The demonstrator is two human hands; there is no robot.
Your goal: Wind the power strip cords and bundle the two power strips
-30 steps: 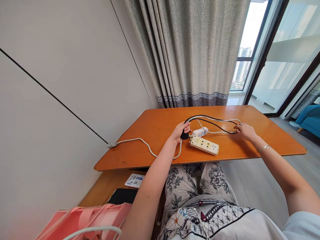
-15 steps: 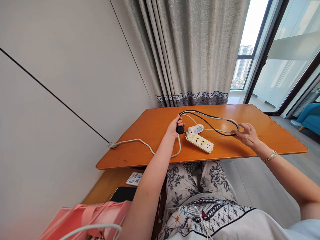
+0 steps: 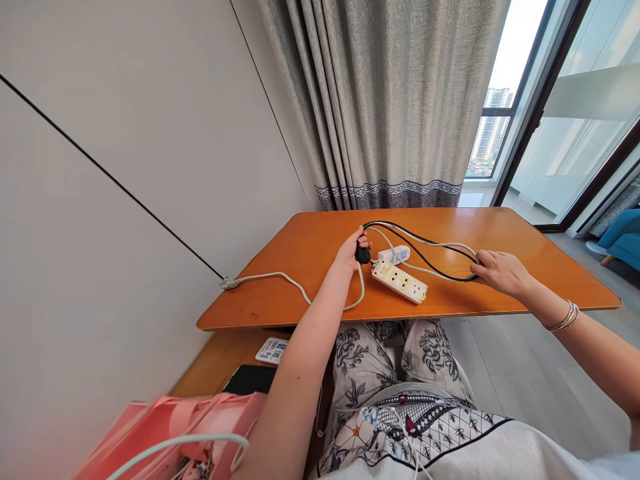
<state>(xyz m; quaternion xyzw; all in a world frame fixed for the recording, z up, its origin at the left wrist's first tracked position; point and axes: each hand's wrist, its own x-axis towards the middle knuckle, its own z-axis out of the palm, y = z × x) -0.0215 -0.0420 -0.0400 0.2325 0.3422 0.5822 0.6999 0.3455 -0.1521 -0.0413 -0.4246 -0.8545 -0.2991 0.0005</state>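
My left hand point(image 3: 354, 251) is closed round one end of a bundle of black and white power cords point(image 3: 416, 248), beside a black plug point(image 3: 363, 254). At the other end of the loop, my right hand point(image 3: 497, 271) is wrapped round the same cords, holding them stretched above the table. Below the cords lies a yellowed white power strip point(image 3: 400, 281) with several sockets. Just behind it rests a smaller white power strip point(image 3: 395, 255). A white cord point(image 3: 283, 275) runs left from near my left hand to a white plug piece point(image 3: 229, 283) at the table's left edge.
The orange-brown wooden table point(image 3: 525, 267) stands against a pale wall, with a grey curtain point(image 3: 400, 100) behind. Lower left are a pink bag point(image 3: 215, 427), a black phone-like slab point(image 3: 250, 379) and a printed card point(image 3: 271, 350). A blue chair point(image 3: 623, 230) is at far right.
My right hand has turned over and closed more fully round the cords, moving slightly to the right. My left hand keeps its hold. The view has shifted slightly.
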